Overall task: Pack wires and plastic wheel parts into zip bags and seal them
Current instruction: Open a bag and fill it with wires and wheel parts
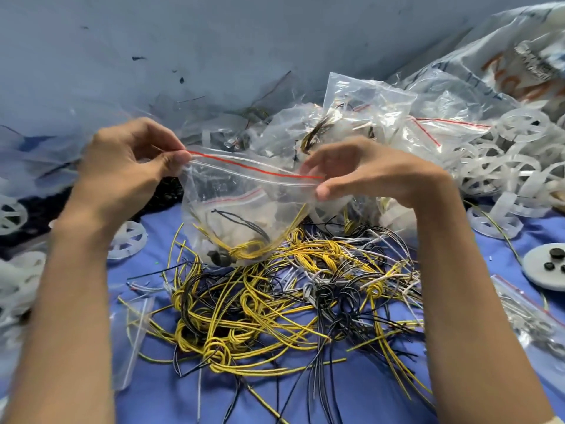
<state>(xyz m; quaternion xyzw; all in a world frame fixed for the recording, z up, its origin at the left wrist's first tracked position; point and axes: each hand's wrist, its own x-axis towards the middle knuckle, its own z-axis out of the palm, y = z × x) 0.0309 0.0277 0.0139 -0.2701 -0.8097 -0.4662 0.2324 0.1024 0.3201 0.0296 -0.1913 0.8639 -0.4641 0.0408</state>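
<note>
A clear zip bag with a red line along its zip strip hangs in the air between my hands. It holds a yellow knotted wire bundle, black wire, a small black part and whitish plastic pieces. My left hand pinches the zip strip's left end between thumb and fingers. My right hand pinches the strip's right end. Below the bag lies a tangle of yellow, black and white wires on the blue cloth.
Filled zip bags pile up behind. White plastic wheels heap at the right, and more wheels lie at the left. A white disc with black parts sits far right, an empty zip bag lower left.
</note>
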